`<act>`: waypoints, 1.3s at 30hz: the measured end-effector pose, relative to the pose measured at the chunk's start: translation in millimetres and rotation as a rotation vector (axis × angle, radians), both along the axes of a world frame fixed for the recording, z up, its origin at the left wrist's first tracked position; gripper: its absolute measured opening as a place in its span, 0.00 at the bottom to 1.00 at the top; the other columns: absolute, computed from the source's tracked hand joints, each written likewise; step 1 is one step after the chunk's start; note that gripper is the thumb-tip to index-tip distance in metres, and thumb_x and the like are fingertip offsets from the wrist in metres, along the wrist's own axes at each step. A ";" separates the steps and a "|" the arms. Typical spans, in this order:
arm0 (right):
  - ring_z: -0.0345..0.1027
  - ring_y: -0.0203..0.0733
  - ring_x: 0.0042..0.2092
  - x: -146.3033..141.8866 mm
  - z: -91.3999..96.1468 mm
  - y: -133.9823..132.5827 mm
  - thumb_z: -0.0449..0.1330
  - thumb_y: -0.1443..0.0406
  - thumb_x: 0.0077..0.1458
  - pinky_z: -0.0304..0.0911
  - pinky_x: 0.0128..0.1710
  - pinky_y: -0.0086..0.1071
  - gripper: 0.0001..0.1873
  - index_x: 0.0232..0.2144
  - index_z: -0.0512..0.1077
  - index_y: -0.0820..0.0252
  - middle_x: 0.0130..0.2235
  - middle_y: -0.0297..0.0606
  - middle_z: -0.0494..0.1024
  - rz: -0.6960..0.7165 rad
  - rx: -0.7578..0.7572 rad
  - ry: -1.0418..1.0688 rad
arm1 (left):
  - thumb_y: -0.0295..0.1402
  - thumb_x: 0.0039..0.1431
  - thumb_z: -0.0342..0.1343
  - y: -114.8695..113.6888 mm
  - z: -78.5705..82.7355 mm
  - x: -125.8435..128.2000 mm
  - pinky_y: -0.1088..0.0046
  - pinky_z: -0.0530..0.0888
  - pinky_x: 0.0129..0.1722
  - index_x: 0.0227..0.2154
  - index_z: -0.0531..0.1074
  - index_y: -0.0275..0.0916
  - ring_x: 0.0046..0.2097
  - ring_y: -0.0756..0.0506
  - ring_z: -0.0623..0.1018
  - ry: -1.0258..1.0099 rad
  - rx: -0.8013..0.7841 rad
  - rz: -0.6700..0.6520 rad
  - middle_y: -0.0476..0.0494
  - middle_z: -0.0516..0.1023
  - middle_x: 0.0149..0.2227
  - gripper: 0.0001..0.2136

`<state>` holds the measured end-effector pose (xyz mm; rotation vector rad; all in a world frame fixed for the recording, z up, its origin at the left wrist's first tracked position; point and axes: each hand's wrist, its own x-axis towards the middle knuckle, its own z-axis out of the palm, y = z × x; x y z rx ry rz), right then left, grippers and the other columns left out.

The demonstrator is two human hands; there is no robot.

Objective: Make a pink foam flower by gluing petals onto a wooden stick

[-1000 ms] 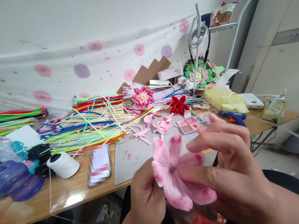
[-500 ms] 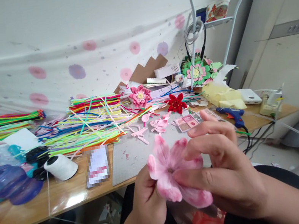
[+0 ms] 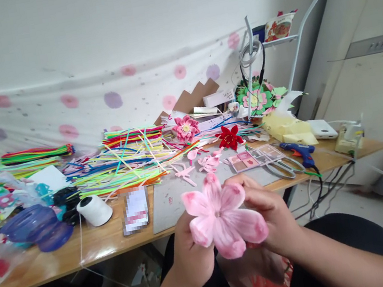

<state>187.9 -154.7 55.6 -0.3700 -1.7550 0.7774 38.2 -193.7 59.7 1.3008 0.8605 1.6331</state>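
Note:
A pink flower (image 3: 223, 219) with several fuzzy, darker-tipped petals faces up at me above my lap. My left hand (image 3: 192, 252) is closed around its underside, the fingers largely hidden behind the petals. On the other side, my right hand (image 3: 267, 206) has its fingers curled behind the right-hand petals and grips the flower there. Just beyond the flower, loose pink petals (image 3: 210, 162) and bent pink pipe cleaner pieces (image 3: 184, 173) lie on a grey cutting mat (image 3: 171, 199). A palette of pink and brown powders (image 3: 249, 158) sits near the pliers (image 3: 283, 168).
Bundles of coloured pipe cleaners (image 3: 124, 160) spread across the table's back left. A white thread cone (image 3: 94, 211), a phone (image 3: 135, 210) and a purple plastic container (image 3: 38, 230) stand along the left. Finished flowers, pink (image 3: 186, 127) and red (image 3: 229, 137), lie behind; a blue glue gun (image 3: 298, 151) rests right.
My right hand has left the flower's centre and moved behind its right petals, so the whole face shows. The flower is turned more towards me. The view has shifted slightly up and left.

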 end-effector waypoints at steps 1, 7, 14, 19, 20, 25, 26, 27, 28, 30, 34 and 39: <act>0.66 0.41 0.38 -1.9 2.4 -2.6 0.65 0.60 0.48 0.64 0.38 0.32 0.08 0.32 0.75 0.54 0.36 0.38 0.69 0.004 -0.017 0.012 | 0.34 0.40 0.67 -1.8 1.4 1.5 0.70 0.68 0.26 0.16 0.74 0.37 0.21 0.50 0.64 0.019 0.007 -0.008 0.50 0.67 0.17 0.08; 0.67 0.43 0.44 -11.6 -11.3 -5.9 0.65 0.56 0.47 0.63 0.44 0.36 0.22 0.46 0.71 0.51 0.43 0.39 0.71 0.196 -0.290 0.126 | 0.33 0.43 0.66 -5.7 2.8 12.9 0.74 0.69 0.29 0.22 0.74 0.39 0.29 0.49 0.70 -0.294 -0.045 -0.096 0.49 0.71 0.23 0.06; 0.65 0.32 0.24 -31.1 -36.3 -24.7 0.58 0.52 0.53 0.60 0.27 0.28 0.19 0.24 0.67 0.63 0.23 0.33 0.71 0.314 -0.753 -0.032 | 0.27 0.50 0.61 -6.6 13.9 2.4 0.70 0.71 0.45 0.35 0.76 0.36 0.31 0.53 0.74 -0.658 -0.263 -0.061 0.47 0.76 0.31 0.07; 0.61 0.29 0.20 -40.4 -32.0 -35.6 0.57 0.55 0.56 0.55 0.22 0.24 0.17 0.22 0.64 0.62 0.20 0.29 0.67 0.234 -0.740 0.026 | 0.36 0.52 0.60 -13.5 14.3 -7.8 0.68 0.73 0.40 0.38 0.76 0.35 0.34 0.47 0.77 -0.522 -0.231 -0.093 0.43 0.78 0.31 0.13; 0.61 0.29 0.20 -41.4 -33.5 -35.5 0.57 0.55 0.56 0.55 0.22 0.25 0.17 0.23 0.64 0.62 0.20 0.29 0.67 0.229 -0.728 0.031 | 0.36 0.53 0.59 -14.5 13.3 -7.8 0.69 0.73 0.39 0.37 0.76 0.34 0.32 0.48 0.76 -0.476 -0.195 -0.088 0.44 0.77 0.29 0.12; 0.62 0.32 0.25 -36.7 -44.4 -26.5 0.56 0.55 0.56 0.58 0.27 0.27 0.16 0.26 0.66 0.62 0.24 0.31 0.68 0.259 -0.629 -0.045 | 0.35 0.57 0.55 -14.3 2.5 -3.5 0.75 0.69 0.27 0.29 0.74 0.35 0.26 0.51 0.73 -0.224 -0.148 0.015 0.47 0.74 0.22 0.09; 0.62 0.33 0.26 -33.6 -44.4 -23.3 0.57 0.55 0.55 0.58 0.29 0.28 0.15 0.27 0.67 0.62 0.25 0.32 0.68 0.265 -0.611 -0.077 | 0.37 0.58 0.54 -12.8 0.3 -2.8 0.74 0.69 0.26 0.30 0.74 0.35 0.26 0.49 0.73 -0.166 -0.157 0.033 0.46 0.75 0.24 0.10; 0.62 0.33 0.27 -29.8 -43.3 -19.7 0.58 0.55 0.54 0.58 0.30 0.29 0.15 0.27 0.67 0.62 0.25 0.32 0.68 0.267 -0.601 -0.107 | 0.38 0.57 0.54 -10.8 -1.3 -2.2 0.73 0.70 0.27 0.33 0.74 0.35 0.28 0.48 0.75 -0.101 -0.171 0.043 0.44 0.76 0.26 0.11; 0.62 0.34 0.27 -25.5 -41.4 -15.8 0.59 0.54 0.52 0.58 0.30 0.29 0.15 0.27 0.68 0.62 0.24 0.32 0.68 0.264 -0.600 -0.129 | 0.39 0.57 0.54 -8.3 -2.2 -1.8 0.72 0.71 0.29 0.35 0.74 0.35 0.31 0.46 0.76 -0.032 -0.180 0.046 0.42 0.78 0.29 0.11; 0.61 0.34 0.26 -15.8 -37.1 -7.4 0.60 0.54 0.50 0.58 0.29 0.29 0.15 0.25 0.68 0.61 0.23 0.32 0.69 0.223 -0.602 -0.152 | 0.39 0.54 0.58 -2.2 -2.1 -0.7 0.68 0.72 0.39 0.40 0.74 0.37 0.42 0.41 0.76 0.098 -0.159 0.040 0.38 0.78 0.39 0.14; 0.60 0.34 0.25 4.3 -36.0 8.9 0.61 0.56 0.48 0.56 0.27 0.27 0.14 0.23 0.67 0.61 0.22 0.32 0.69 0.089 -0.575 -0.191 | 0.38 0.52 0.60 11.1 -2.0 6.9 0.62 0.63 0.54 0.44 0.72 0.40 0.54 0.39 0.69 0.143 -0.057 -0.028 0.39 0.74 0.50 0.17; 0.58 0.33 0.24 19.4 -44.0 21.7 0.63 0.54 0.46 0.54 0.25 0.26 0.17 0.22 0.67 0.61 0.21 0.31 0.68 0.028 -0.549 -0.247 | 0.38 0.55 0.56 26.4 -10.9 21.6 0.59 0.64 0.52 0.34 0.76 0.37 0.46 0.40 0.74 0.018 -0.084 0.017 0.39 0.79 0.40 0.10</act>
